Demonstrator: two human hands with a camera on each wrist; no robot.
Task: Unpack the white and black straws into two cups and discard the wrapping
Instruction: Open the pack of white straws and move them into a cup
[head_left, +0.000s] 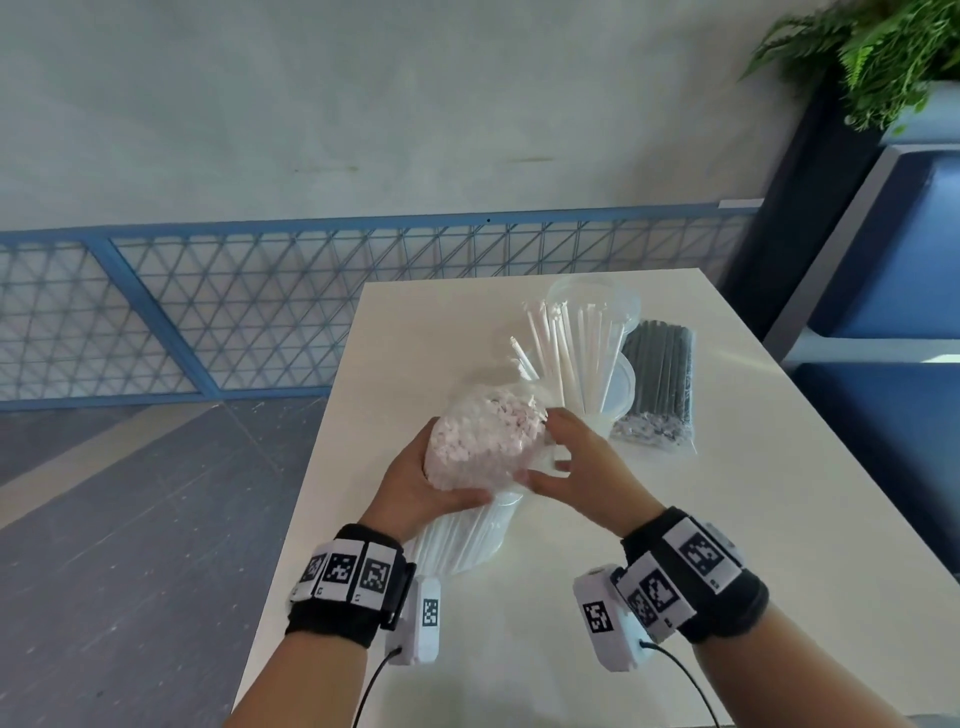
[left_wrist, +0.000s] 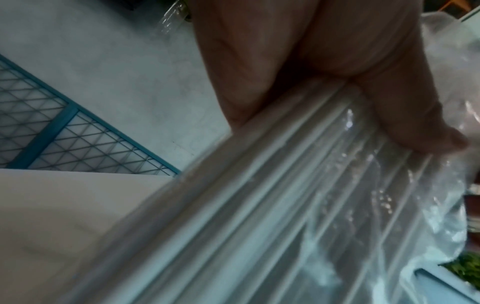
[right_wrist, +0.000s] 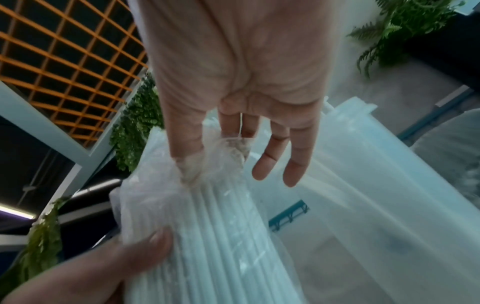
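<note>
Looking down from your head, your left hand (head_left: 426, 483) grips the white straw pack (head_left: 478, 441) tilted above mid-counter (head_left: 779, 467); white straws (head_left: 566, 353) already fill a cup (head_left: 618, 384) toward the far edge, the black straw pack (head_left: 657, 384) just beside it. Left wrist: fingers (left_wrist: 389, 115) curled round the wrapping (left_wrist: 337, 195), likely steadying it. Right wrist: your right hand (right_wrist: 233, 82) pinches the film, other fingers (right_wrist: 270, 156) apart, seemingly to peel it.

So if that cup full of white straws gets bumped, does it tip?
Probably. The white straws stand far above the clear cup and fan leftward, so it looks top-heavy. The cup seems thin plastic, likely light enough to slide.
</note>
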